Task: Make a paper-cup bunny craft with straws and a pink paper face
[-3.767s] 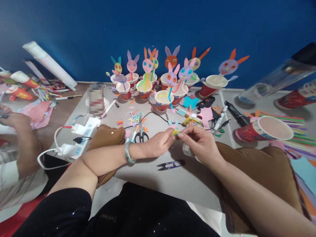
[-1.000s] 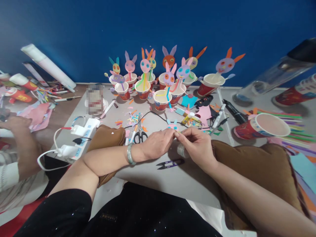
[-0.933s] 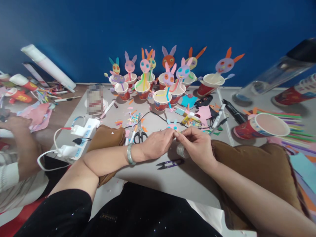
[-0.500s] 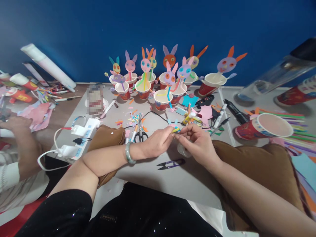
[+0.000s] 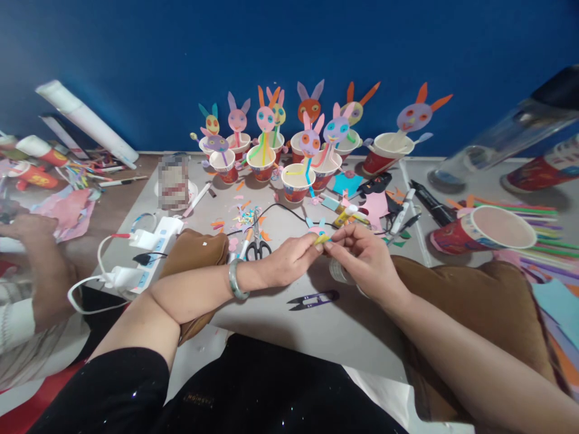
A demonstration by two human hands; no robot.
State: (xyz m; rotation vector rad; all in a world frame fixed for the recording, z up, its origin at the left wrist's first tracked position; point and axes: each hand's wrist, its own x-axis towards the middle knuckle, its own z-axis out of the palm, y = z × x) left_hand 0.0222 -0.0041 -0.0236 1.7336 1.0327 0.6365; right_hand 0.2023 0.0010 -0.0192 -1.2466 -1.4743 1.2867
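Observation:
Before me, my left hand (image 5: 294, 260) pinches a small yellow-and-blue piece, apparently paper (image 5: 322, 239), between thumb and finger. My right hand (image 5: 367, 256) meets it from the other side, its thumb and fingertips closed at the piece's blue end. Partly hidden beneath the right palm is a roll of clear tape (image 5: 338, 271). Purple-handled thread snips (image 5: 314, 299) lie on the table below both hands. Black-handled scissors (image 5: 259, 248) rest left of my left hand. Just beyond the fingertips is a small pink-and-blue paper shape (image 5: 316, 227), partly covered.
Paper cups with paper rabbit heads (image 5: 298, 181) stand along the blue wall. Brown cushions (image 5: 470, 325) lie under both forearms. A power strip (image 5: 163, 247) is at left, near another person's arm (image 5: 45, 265). A tilted cup (image 5: 484, 229), markers (image 5: 432, 204) and colored strips lie right.
The yellow-and-blue piece has turned slightly between my fingers, showing more yellow. My right hand has shifted a little, and the tape roll shows at a different angle.

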